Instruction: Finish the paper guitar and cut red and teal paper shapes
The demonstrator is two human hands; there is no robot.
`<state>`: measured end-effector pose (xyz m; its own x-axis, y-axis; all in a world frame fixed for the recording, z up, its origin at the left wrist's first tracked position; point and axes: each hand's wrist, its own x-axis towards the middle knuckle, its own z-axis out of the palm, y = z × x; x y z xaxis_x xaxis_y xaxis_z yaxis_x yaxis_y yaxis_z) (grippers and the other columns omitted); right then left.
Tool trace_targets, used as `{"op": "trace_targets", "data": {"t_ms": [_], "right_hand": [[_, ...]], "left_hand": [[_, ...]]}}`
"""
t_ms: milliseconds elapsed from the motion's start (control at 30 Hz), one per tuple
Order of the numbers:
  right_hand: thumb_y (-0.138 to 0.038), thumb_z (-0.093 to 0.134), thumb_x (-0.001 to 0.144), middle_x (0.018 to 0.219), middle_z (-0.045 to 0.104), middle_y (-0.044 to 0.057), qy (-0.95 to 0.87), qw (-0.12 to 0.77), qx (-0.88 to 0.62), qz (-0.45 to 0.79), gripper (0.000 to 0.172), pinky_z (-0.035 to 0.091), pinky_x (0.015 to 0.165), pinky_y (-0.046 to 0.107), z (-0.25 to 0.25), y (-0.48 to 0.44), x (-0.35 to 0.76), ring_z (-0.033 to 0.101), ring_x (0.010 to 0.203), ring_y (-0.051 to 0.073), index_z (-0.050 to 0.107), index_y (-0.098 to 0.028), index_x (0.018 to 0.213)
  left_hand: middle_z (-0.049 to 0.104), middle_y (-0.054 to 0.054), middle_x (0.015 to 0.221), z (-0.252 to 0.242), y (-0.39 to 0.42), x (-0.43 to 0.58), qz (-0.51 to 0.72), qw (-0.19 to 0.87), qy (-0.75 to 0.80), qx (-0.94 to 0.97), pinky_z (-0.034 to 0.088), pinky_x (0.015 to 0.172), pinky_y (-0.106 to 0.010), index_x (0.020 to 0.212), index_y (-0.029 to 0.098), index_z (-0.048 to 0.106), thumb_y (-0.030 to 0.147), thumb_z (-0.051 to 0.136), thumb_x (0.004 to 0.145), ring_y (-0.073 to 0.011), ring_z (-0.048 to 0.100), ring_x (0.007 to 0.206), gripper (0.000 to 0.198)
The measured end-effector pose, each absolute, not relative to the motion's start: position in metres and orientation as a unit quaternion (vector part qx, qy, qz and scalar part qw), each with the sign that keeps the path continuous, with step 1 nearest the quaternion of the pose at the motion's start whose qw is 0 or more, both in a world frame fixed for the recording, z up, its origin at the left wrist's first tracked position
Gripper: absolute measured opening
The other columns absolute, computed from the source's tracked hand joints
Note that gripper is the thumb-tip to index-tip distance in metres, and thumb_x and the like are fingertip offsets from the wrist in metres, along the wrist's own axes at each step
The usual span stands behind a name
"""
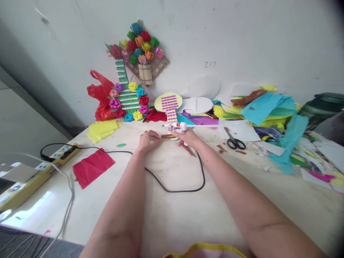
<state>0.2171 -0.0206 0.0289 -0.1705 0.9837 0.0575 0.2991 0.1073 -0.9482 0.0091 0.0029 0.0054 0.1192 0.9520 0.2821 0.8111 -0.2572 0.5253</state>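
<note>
In my right hand [189, 138] is a white hot glue gun [183, 126] with a flowered front, its nozzle toward the left. A long white glue stick [205, 125] sticks out of its back. My left hand [149, 140] is closed at the left end of a narrow brown strip [167, 136]; its fingertips are partly hidden. Another brown piece [189, 151] lies just below my right hand. Behind the gun stands a yellow paper shape [158, 104] with rows of purple strips, its lower part partly covered by the gun.
A black cord [172, 191] loops across the table to a power strip [57, 157] at left. Black-handled scissors [235, 144] and brown scraps lie right. Red crepe paper [93, 167] lies left. Paper flowers [139, 43] and coloured paper [268, 107] line the wall.
</note>
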Motion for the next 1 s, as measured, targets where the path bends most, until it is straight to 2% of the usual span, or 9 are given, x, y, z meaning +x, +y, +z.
{"op": "trace_targets", "data": {"t_ms": [200, 433, 633, 1000], "right_hand": [[-0.033, 0.062, 0.080, 0.102, 0.066, 0.007, -0.629, 0.408, -0.501, 0.433, 0.032, 0.047, 0.042, 0.019, 0.030, -0.023, 0.217, 0.053, 0.039, 0.004, 0.061, -0.015, 0.106], [-0.037, 0.064, 0.078, 0.087, 0.068, 0.005, -0.636, 0.409, -0.507, 0.414, 0.032, 0.046, 0.039, 0.017, 0.028, -0.020, 0.217, 0.053, 0.037, 0.005, 0.063, -0.015, 0.100], [-0.032, 0.063, 0.079, 0.093, 0.068, 0.006, -0.639, 0.414, -0.498, 0.415, 0.029, 0.046, 0.040, 0.019, 0.025, -0.020, 0.215, 0.052, 0.038, 0.005, 0.062, -0.014, 0.101], [-0.033, 0.062, 0.078, 0.097, 0.067, 0.008, -0.647, 0.407, -0.494, 0.414, 0.034, 0.045, 0.039, 0.020, 0.020, -0.017, 0.215, 0.053, 0.039, 0.006, 0.061, -0.013, 0.105]], "left_hand": [[0.067, -0.001, 0.096, 0.004, 0.004, 0.008, 0.285, 0.119, 0.596, 0.741, 0.040, 0.093, -0.033, 0.067, 0.023, 0.069, 0.028, 0.065, 0.062, -0.0210, 0.055, 0.097, 0.009], [0.067, -0.002, 0.096, 0.001, 0.010, 0.004, 0.279, 0.109, 0.615, 0.729, 0.039, 0.091, -0.033, 0.069, 0.022, 0.069, 0.030, 0.055, 0.068, -0.0223, 0.055, 0.097, 0.016], [0.066, -0.004, 0.094, 0.003, 0.006, 0.007, 0.290, 0.092, 0.632, 0.713, 0.038, 0.089, -0.034, 0.070, 0.022, 0.069, 0.043, 0.056, 0.070, -0.0233, 0.053, 0.097, 0.025], [0.067, -0.002, 0.095, 0.000, 0.008, 0.012, 0.293, 0.106, 0.635, 0.707, 0.036, 0.093, -0.034, 0.067, 0.023, 0.068, 0.044, 0.061, 0.067, -0.0231, 0.051, 0.100, 0.021]]}}
